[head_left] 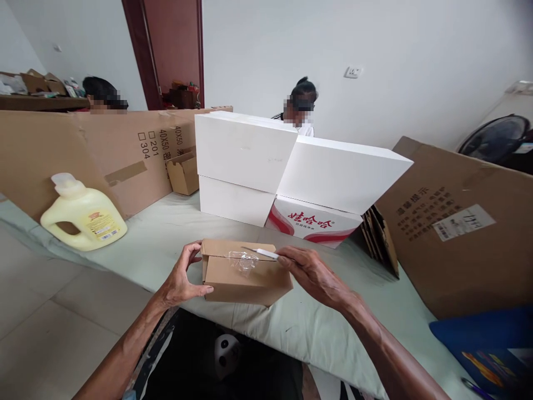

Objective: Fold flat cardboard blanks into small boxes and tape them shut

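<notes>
A small brown cardboard box [244, 280] lies on the pale green table cover [158, 239] just in front of me. My left hand [181, 275] grips its left end, thumb on the front face and fingers behind. My right hand [310, 272] pinches a thin white blade-like tool [263, 253] whose tip rests on crumpled clear tape [241, 260] across the box's top seam.
Stacked white boxes [244, 150] and a red-and-white printed carton [312, 222] stand behind. A yellow detergent jug [83, 214] lies at left. Large flat cardboard sheets [453, 222] lean at both sides. Two people sit beyond the boxes. A blue object [487, 344] is at right.
</notes>
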### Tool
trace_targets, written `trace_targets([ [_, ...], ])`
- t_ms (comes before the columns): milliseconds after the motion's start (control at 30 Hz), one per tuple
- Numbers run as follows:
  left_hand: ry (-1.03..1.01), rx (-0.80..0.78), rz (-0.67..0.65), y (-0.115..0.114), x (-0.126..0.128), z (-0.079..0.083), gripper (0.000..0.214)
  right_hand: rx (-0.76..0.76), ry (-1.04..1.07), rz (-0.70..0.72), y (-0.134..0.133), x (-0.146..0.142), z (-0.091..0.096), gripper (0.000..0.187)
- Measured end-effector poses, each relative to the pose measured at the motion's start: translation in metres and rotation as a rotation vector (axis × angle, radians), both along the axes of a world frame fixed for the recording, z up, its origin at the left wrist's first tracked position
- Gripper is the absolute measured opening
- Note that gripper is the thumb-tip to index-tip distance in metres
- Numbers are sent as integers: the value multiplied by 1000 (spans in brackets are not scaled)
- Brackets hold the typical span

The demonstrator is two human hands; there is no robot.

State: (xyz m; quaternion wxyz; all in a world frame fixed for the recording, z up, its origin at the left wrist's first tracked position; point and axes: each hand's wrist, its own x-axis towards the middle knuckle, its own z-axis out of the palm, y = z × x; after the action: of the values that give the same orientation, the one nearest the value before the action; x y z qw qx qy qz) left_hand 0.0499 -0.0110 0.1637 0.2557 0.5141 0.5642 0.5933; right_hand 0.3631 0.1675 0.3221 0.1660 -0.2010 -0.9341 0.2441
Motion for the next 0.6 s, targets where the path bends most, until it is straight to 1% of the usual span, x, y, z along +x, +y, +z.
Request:
trace_targets([
  [67,1,-2,-4,0,2,0,101,6,-47,74,-5,-18,7,41],
  [200,-1,32,-22,3,7,2,114,1,-118,114,-3,-36,2,44],
  [267,0,40,-14,5,9,3,116,-9,-134,120,-1,-39,-1,46],
  [367,-4,28,8,8,11,3,108,-23,-145,123,1,-40,-1,48],
  [467,-3,13,32,6,13,3,103,-19,-183,121,2,-40,3,51],
  [600,-9,9,46,3,15,4,103,17,-219,121,3,-41,12,49],
])
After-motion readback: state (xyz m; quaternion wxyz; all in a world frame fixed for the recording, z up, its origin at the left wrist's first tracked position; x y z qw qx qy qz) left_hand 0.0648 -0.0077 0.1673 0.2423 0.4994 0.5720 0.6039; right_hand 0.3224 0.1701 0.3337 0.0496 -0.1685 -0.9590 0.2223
